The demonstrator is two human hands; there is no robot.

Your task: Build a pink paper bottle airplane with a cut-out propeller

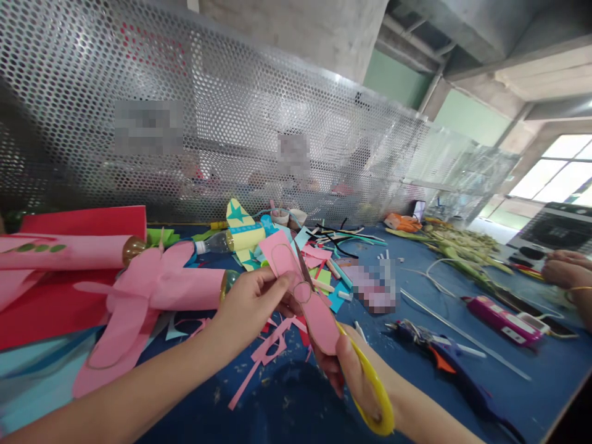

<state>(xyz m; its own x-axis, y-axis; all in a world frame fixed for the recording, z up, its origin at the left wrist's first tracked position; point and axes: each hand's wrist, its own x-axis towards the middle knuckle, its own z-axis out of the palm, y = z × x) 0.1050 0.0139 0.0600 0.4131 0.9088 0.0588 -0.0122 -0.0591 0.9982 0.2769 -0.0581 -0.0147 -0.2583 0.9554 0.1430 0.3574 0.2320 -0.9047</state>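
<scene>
My left hand (252, 302) pinches a piece of pink paper (324, 324) between thumb and fingers. Pencil outlines show on it: a small circle in the middle and a rounded blade shape at the upper end; the lower end has a rounded cut edge. In my right hand (363, 364) are scissors with yellow handles (382, 416), their dark blades along the paper's right edge near the circle. Part of my right fingers is hidden behind the paper. Pink paper scraps (272, 348) lie below on the blue table (324, 413). Left of my left hand lies a pink paper-covered bottle plane (185, 288).
A yellow paper-trimmed bottle (217, 243) lies behind, near coloured offcuts. To the right are a blue glue gun (456, 364), a magenta power strip (504, 320) and another person's hand (568, 271). A perforated metal screen (240, 123) borders the table's back.
</scene>
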